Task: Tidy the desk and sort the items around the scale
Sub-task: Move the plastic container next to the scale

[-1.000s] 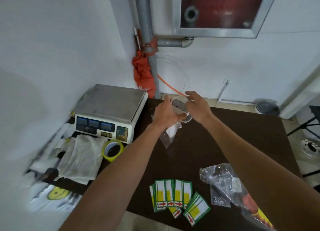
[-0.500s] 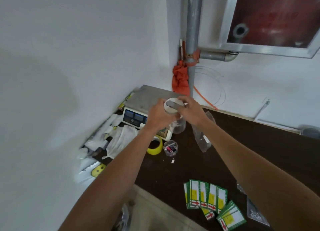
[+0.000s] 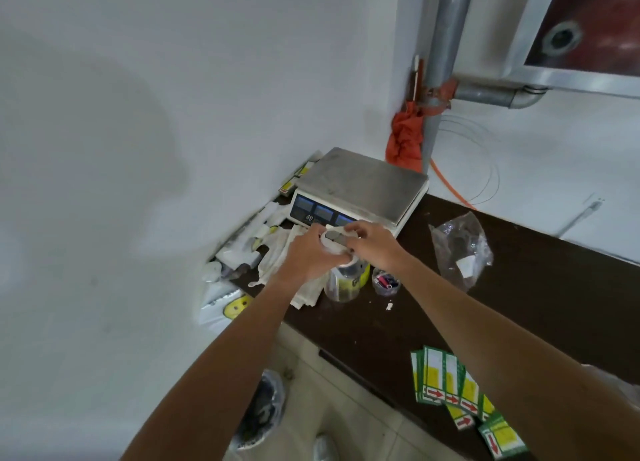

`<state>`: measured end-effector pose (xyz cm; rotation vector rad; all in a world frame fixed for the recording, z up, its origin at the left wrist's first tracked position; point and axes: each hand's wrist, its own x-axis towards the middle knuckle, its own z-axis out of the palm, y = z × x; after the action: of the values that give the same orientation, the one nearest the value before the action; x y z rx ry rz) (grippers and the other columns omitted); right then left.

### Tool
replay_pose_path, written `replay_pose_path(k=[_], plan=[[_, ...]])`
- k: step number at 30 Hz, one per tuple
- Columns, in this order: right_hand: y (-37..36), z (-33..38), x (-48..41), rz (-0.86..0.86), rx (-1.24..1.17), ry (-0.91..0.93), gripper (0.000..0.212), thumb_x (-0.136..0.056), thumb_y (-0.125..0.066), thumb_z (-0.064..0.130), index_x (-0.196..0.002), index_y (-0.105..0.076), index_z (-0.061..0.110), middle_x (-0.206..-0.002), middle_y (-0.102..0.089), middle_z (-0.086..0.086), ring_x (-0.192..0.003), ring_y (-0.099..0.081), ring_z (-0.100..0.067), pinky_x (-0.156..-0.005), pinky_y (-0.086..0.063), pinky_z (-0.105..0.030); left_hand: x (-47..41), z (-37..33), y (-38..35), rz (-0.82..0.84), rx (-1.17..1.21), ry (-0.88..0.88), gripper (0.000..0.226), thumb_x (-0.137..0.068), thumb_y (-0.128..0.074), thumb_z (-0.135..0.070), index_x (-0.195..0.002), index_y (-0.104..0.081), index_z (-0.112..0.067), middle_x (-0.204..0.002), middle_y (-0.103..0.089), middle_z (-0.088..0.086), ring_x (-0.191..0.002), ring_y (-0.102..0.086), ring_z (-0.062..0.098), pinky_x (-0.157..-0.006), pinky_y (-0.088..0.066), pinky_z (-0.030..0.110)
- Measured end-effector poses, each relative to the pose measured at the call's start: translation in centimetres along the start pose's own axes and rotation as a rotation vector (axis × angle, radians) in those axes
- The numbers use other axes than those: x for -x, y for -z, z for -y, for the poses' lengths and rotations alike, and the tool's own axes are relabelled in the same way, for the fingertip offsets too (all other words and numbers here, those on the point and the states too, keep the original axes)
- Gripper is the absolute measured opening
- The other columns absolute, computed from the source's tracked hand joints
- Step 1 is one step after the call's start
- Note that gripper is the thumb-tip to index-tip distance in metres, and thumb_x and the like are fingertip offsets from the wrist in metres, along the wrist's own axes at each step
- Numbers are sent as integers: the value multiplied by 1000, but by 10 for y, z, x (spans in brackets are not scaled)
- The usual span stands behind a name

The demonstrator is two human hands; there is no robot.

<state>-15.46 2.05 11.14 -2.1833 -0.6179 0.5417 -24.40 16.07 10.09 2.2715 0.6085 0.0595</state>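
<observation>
The grey-topped electronic scale (image 3: 360, 183) stands in the desk's far left corner against the wall. In front of its display both hands hold one white round lid or cap (image 3: 331, 247) with a grey strip across its top. My left hand (image 3: 308, 258) grips it from the left, my right hand (image 3: 372, 246) pinches it from the right. Directly beneath it are a clear jar (image 3: 341, 286) and a yellow tape roll (image 3: 362, 277). A small clear cup of little parts (image 3: 385, 283) stands just right of them.
White cloths and bags (image 3: 273, 249) lie heaped left of the scale. A crumpled clear plastic bag (image 3: 460, 249) lies to the right on the dark desk (image 3: 519, 305). Green and yellow cards (image 3: 450, 388) fan out at the near edge. A pipe with an orange rag (image 3: 405, 138) runs behind.
My view swung left and the hands carried the white lid left, from mid-desk to a spot low in front of the scale, over the jar and tape roll.
</observation>
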Motion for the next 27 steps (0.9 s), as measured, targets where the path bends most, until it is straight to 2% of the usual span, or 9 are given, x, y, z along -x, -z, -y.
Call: replay_pose_path(k=[3,7,10,14,17,24,27], plan=[[-20,-6,0,44,41,-8,45,-95,-62,39,-136,-59,22,-129,-62,-3,-85,-64,-16,-67,-49,-22,2,21,-7,24,-26,39,81,-65,-83,-51,-133,-47,-23,-105,-63,-4,-104,-60,18,-87,-52,35],[-38,-6,-1,92,60,-25,47,-95,-59,38,-140,-55,23,-137,-58,-5,-87,-65,-17,-81,-53,-34,-1,43,-13,45,-48,69,92,-62,-82,-54,-138,-43,-20,-119,-64,-1,-112,-60,21,-91,-51,36],[-48,-7,-3,106,79,-40,46,-96,-57,36,-140,-55,21,-135,-60,-5,-72,-55,-10,-72,-44,-28,-2,54,-16,68,-42,85,93,-63,-84,-53,-138,-43,-18,-120,-64,-1,-111,-60,20,-91,-50,34],[-52,-4,-5,104,68,-66,41,-95,-57,29,-136,-60,21,-126,-65,-2,-86,-64,-16,-73,-47,-28,-6,64,-18,54,-22,95,86,-63,-86,-51,-131,-46,-17,-113,-65,-1,-105,-61,20,-83,-50,33],[-56,-6,-4,140,57,-83,38,-95,-55,29,-132,-61,24,-116,-70,1,-91,-70,-19,-82,-57,-37,-6,71,-20,71,-31,97,86,-64,-87,-49,-130,-44,-16,-114,-62,0,-105,-59,20,-82,-48,32],[-58,-6,2,142,58,-72,42,-95,-55,27,-137,-59,21,-132,-63,2,-102,-66,-16,-88,-53,-32,0,72,-22,51,-99,50,89,-61,-85,-57,-129,-44,-17,-112,-65,-1,-102,-62,21,-86,-54,41],[-57,-8,5,154,67,-66,46,-94,-55,29,-139,-57,22,-138,-59,2,-102,-63,-12,-84,-49,-28,3,70,-23,67,-114,42,89,-64,-86,-54,-132,-42,-16,-115,-63,0,-104,-61,22,-88,-53,39]])
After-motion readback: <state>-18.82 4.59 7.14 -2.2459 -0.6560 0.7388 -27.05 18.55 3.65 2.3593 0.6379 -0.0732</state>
